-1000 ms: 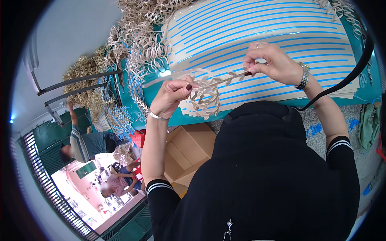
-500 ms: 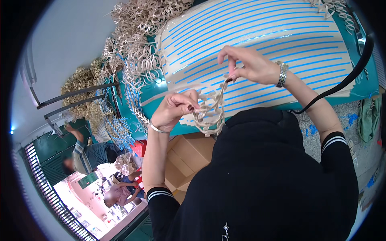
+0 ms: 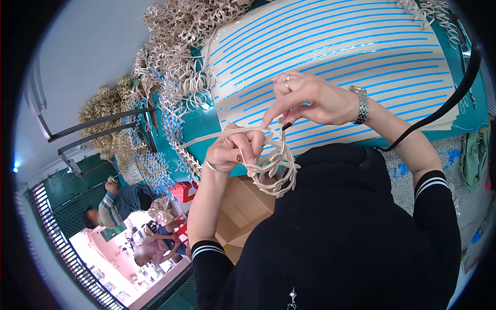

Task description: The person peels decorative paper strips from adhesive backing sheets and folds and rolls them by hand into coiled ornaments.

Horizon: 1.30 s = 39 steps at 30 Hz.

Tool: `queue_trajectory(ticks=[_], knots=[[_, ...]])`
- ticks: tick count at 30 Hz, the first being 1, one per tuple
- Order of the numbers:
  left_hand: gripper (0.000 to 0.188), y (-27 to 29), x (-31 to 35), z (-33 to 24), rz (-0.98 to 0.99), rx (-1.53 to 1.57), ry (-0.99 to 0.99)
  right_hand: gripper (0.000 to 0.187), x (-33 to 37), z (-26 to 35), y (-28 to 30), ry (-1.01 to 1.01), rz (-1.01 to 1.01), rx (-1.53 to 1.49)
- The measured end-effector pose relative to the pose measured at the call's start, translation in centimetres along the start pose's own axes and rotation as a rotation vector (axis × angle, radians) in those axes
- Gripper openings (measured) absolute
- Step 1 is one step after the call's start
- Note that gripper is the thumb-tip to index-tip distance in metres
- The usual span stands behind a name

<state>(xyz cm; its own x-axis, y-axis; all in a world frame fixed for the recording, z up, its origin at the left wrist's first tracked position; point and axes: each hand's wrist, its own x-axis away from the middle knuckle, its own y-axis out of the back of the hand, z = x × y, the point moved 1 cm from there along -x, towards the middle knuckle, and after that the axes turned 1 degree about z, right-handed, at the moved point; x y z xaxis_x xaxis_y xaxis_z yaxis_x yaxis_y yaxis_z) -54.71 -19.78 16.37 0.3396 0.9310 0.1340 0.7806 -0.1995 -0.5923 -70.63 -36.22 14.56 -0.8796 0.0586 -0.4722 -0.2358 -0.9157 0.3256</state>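
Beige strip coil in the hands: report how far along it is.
Done: several loops already wound into the coil in the left hand. In hand: the right hand pinches the strip at the coil's top. Left: a loose strip end unwound, and striped sheets with strips still attached.

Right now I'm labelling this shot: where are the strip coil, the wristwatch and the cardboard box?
strip coil point(image 3: 276, 173), head view, middle of loops
wristwatch point(image 3: 361, 104), head view, metal band
cardboard box point(image 3: 243, 209), head view, top flap
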Motion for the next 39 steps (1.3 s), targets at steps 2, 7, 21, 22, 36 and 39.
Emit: queue_trajectory(ticks=[2,7,21,22,36,39], knots=[[0.022,0.5,-0.3,0.3,0.042,0.010,-0.034,0.025,-0.4,0.1,-0.1,-0.007,0.076,-0.085],[0.023,1.6,-0.3,1.7,0.155,0.110,-0.117,0.025,-1.0,0.0,-0.2,0.065,0.098,-0.154],[0.025,-0.3,-0.2,-1.1,-0.700,-1.002,-0.150,0.010,0.3,-1.4,-1.5,-0.289,0.018,0.446],[0.025,-1.3,-1.0,-0.4,-0.708,-0.997,-0.157,0.010,0.2,-1.3,-1.7,-0.285,0.028,0.449],[0.006,-1.2,-0.7,2.6,-0.840,-1.405,-0.333,0.045,2.8,0.2,5.5,-0.234,-0.375,0.853],[0.004,-2.4,-0.4,2.0,-0.852,-1.460,-0.300,0.038,4.3,-0.6,4.5,-0.273,-0.250,0.666]])
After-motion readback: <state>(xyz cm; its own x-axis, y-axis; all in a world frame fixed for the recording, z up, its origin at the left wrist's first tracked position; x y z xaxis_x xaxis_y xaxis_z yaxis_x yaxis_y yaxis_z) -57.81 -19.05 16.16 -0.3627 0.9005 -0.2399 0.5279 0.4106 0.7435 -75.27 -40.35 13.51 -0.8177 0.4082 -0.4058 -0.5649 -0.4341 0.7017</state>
